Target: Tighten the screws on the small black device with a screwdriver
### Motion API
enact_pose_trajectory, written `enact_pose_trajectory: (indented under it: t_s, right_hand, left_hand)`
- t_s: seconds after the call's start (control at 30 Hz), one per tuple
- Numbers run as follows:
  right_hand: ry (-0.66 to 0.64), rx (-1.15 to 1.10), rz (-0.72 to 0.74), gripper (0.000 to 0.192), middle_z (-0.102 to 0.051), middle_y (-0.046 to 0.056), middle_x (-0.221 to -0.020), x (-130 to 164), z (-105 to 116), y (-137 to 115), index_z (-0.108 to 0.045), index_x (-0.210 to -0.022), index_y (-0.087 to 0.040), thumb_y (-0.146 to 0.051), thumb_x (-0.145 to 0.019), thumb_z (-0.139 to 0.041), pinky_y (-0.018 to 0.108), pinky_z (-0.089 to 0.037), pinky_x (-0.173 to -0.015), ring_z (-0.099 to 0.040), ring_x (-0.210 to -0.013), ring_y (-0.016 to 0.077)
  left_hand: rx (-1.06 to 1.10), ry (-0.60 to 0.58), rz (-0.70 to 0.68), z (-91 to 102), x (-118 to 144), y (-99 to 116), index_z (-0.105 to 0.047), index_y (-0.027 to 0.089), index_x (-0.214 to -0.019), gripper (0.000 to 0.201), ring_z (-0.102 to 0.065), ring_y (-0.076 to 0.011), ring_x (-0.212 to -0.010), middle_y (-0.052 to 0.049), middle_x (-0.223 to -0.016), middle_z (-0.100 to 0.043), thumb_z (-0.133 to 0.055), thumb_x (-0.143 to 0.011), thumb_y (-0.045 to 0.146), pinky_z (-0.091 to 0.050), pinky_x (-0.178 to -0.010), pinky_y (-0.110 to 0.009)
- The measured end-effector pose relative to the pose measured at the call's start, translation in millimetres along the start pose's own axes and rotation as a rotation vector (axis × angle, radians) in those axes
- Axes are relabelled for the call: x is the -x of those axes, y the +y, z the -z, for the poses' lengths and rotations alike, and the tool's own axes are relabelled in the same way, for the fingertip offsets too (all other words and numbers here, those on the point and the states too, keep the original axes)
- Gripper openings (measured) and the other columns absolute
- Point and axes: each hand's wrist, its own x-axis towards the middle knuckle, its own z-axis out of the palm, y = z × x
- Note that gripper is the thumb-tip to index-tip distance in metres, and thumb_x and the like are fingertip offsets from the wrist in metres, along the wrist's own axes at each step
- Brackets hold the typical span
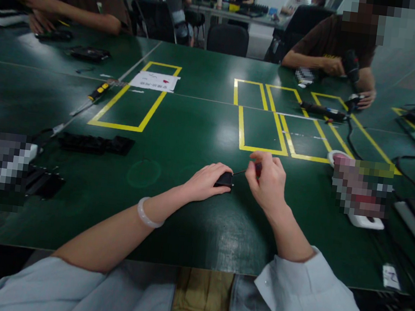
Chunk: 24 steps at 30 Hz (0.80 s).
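Note:
Near the middle of the green table [179,232], my left hand [206,181] is closed around a small black box-like part [224,179], fingers over its far side and thumb along the near side. My right hand [269,182] pinches a small screwdriver, its reddish handle mostly hidden by the fingers. The thin dark shaft [239,172] points left, its end at the black part's right edge. Whether the tip sits in the part is too small to tell.
A long black part [95,143] and a yellow-black screwdriver [99,92] lie to the left. Beyond are yellow tape outlines [263,150] and a paper sheet [156,81]. A white-framed device [366,221] and cables stand right. Across the table, a co-worker holds a power drill [350,66].

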Motion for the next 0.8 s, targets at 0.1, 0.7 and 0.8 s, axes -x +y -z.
enact_pose_trajectory:
  t_s: [0.1, 0.7, 0.8]
  right_hand:
    - [-0.004, 0.001, -0.005, 0.011, -0.062, 0.001, -0.073, -0.6, 0.8, -1.0, -0.055, -0.096, -0.021, -0.021, -0.090, -0.046, 0.031, -0.041, -0.070, -0.053, -0.064, 0.0157]
    - [0.014, 0.032, -0.004, 0.019, -0.057, -0.001, -0.070, 1.2, -2.3, 2.3, -0.050, -0.108, -0.020, -0.019, -0.089, -0.045, 0.032, -0.043, -0.068, -0.051, -0.061, 0.0166]
    - [0.010, 0.032, 0.008, 0.016, -0.057, 0.000, -0.071, 1.1, -1.4, 1.7, -0.050, -0.104, -0.020, -0.019, -0.089, -0.046, 0.032, -0.044, -0.069, -0.050, -0.062, 0.0164]
  left_hand:
    - [-0.005, 0.001, 0.001, -0.1, -0.1, 0.0, -0.051, 0.024, -0.118, 0.037, -0.056, -0.0252, -0.108, -0.007, -0.117, -0.059, -0.064, -0.085, 0.035, -0.044, -0.095, -0.042]
    - [-0.019, -0.007, 0.006, 0.0, -0.5, -0.2, -0.052, 0.024, -0.118, 0.037, -0.057, -0.0251, -0.106, -0.006, -0.116, -0.060, -0.064, -0.085, 0.036, -0.045, -0.093, -0.041]
    - [-0.026, -0.004, -0.005, -0.3, -0.4, -0.4, -0.051, 0.024, -0.118, 0.038, -0.057, -0.0248, -0.106, -0.006, -0.116, -0.060, -0.064, -0.085, 0.036, -0.045, -0.093, -0.040]
